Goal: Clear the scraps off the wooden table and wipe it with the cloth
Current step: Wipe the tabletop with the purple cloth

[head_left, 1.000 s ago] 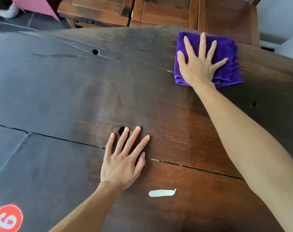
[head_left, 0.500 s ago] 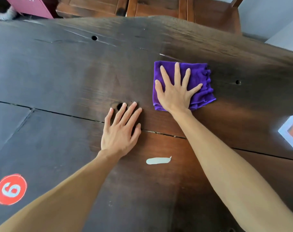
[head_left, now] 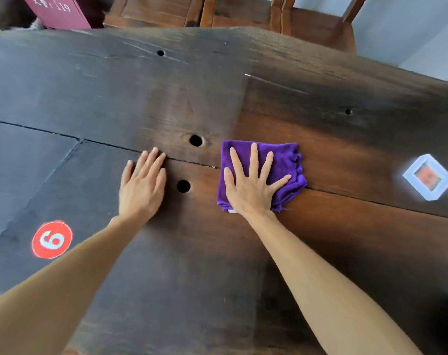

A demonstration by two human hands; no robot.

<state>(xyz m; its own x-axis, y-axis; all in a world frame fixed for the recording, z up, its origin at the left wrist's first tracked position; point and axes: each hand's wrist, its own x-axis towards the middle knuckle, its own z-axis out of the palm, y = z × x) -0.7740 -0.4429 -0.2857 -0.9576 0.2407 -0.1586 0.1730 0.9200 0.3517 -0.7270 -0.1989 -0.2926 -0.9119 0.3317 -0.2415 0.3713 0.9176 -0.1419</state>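
cloth [head_left: 282,162] under flat, spread right hand [head_left: 251,188] mid-table [head_left: 320,239]; left hand [head_left: 141,188] flat, holding nothing, beside it.

Two bare forearms enter from the lower edge of the head view, one on each side of the dark knot hole [head_left: 183,186] in the wooden table [head_left: 192,278]. No sleeve, glove, watch, ring or bracelet is visible on either arm. The left hand [head_left: 141,187], left of that hole, shows four slim fingers and a thumb with short, unpainted nails. The right hand [head_left: 251,188], right of the hole, shows the same short, plain nails
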